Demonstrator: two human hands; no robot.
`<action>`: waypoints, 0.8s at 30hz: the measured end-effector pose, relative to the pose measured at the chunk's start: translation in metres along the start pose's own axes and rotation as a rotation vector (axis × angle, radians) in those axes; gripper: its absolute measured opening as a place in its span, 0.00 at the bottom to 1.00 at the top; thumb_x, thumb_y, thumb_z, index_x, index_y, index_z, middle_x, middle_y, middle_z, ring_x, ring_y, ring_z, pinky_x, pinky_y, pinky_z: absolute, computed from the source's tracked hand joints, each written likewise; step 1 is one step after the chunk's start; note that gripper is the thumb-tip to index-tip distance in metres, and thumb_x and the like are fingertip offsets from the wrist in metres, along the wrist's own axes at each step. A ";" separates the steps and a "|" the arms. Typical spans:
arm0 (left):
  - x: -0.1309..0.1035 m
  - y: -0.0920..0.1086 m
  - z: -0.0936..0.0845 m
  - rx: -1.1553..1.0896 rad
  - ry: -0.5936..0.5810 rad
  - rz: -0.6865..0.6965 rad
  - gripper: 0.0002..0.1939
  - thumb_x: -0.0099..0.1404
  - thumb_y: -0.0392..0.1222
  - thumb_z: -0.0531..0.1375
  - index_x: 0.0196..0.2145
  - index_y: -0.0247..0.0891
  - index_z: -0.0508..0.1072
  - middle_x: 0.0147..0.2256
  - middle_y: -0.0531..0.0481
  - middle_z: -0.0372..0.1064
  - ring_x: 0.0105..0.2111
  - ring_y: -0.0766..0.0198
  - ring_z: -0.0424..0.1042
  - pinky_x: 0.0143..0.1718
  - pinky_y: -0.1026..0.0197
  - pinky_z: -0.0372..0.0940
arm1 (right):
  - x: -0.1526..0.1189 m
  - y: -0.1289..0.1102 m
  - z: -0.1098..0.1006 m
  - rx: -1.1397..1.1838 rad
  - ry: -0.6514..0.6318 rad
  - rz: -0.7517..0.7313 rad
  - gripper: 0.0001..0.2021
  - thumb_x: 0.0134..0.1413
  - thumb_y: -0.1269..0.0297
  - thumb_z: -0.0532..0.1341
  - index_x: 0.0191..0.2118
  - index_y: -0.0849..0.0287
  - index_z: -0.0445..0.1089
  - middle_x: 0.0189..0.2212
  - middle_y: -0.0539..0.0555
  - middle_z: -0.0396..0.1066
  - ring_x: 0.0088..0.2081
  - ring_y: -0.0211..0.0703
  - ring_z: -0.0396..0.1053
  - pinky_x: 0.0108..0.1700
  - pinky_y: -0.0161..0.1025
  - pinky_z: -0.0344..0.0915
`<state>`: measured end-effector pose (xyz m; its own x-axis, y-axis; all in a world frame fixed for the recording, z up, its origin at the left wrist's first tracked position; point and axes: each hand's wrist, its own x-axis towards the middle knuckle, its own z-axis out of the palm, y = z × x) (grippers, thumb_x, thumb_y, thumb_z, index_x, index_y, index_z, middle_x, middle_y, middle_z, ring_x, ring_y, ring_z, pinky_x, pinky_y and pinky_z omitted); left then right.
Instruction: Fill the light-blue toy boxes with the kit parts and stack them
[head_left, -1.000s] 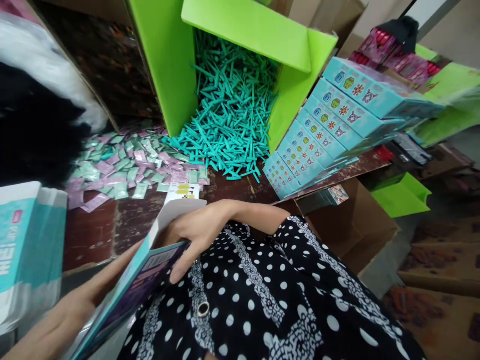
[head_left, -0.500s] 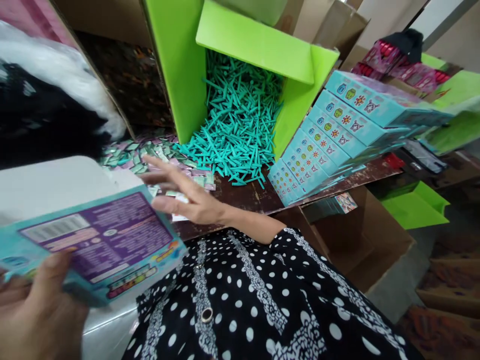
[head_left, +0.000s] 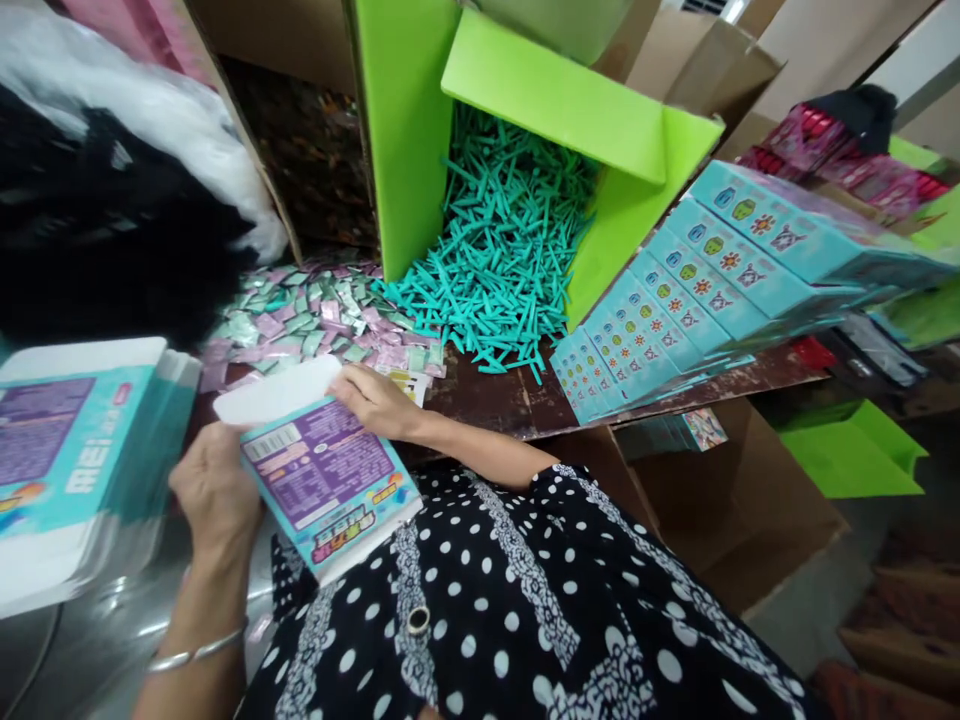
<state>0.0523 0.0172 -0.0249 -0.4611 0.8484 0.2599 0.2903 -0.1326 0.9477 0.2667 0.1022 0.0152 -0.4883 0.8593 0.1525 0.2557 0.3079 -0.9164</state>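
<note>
A flat turquoise and purple carton with a white flap tilts in front of my body. My left hand grips its left edge, fingers closed. At its upper right corner, beside the white flap, my right hand pinches the carton, thumb and fingers together. Left of my left hand lies a stack of flat cartons with the same print. Beyond the carton, small pink and green sachets lie scattered over the dark table.
Turquoise pointed sticks spill from a bright green box. Filled light-blue boxes stand stacked at the right. An open cardboard box sits below the table edge. A black bag is at the left.
The carton has moved right and closer to my body. My right hand, earlier spread beside it, now holds its upper corner. The carton stack at the left has come into view.
</note>
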 end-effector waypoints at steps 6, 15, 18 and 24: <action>-0.015 -0.009 0.010 -0.111 0.316 0.082 0.27 0.58 0.62 0.75 0.32 0.44 0.65 0.29 0.56 0.62 0.30 0.61 0.65 0.37 0.55 0.62 | -0.013 0.007 0.024 0.290 0.134 -0.035 0.28 0.61 0.33 0.69 0.43 0.53 0.64 0.43 0.52 0.73 0.46 0.43 0.72 0.54 0.40 0.70; 0.001 0.026 -0.031 -0.225 -0.221 -0.149 0.21 0.53 0.51 0.80 0.32 0.40 0.76 0.34 0.45 0.80 0.34 0.59 0.77 0.35 0.56 0.70 | -0.001 -0.021 -0.006 0.250 -0.231 -0.015 0.29 0.54 0.35 0.76 0.32 0.54 0.65 0.34 0.48 0.70 0.39 0.40 0.68 0.50 0.41 0.70; 0.005 0.041 -0.039 -0.178 -0.309 -0.128 0.19 0.50 0.46 0.82 0.34 0.40 0.82 0.34 0.47 0.81 0.33 0.60 0.75 0.34 0.56 0.70 | 0.009 -0.033 -0.024 0.222 -0.485 -0.027 0.27 0.52 0.40 0.78 0.46 0.56 0.80 0.49 0.54 0.81 0.53 0.46 0.76 0.62 0.45 0.72; -0.002 0.049 -0.025 -0.136 -0.093 0.002 0.08 0.62 0.47 0.79 0.36 0.43 0.89 0.34 0.49 0.83 0.34 0.62 0.75 0.33 0.56 0.66 | 0.025 -0.041 -0.037 0.169 -0.658 -0.061 0.25 0.66 0.37 0.70 0.54 0.53 0.87 0.55 0.55 0.84 0.61 0.49 0.78 0.65 0.44 0.73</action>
<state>0.0462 -0.0044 0.0253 -0.3792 0.8912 0.2491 0.1720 -0.1966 0.9653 0.2748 0.1261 0.0700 -0.9172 0.3985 -0.0019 0.1036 0.2338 -0.9667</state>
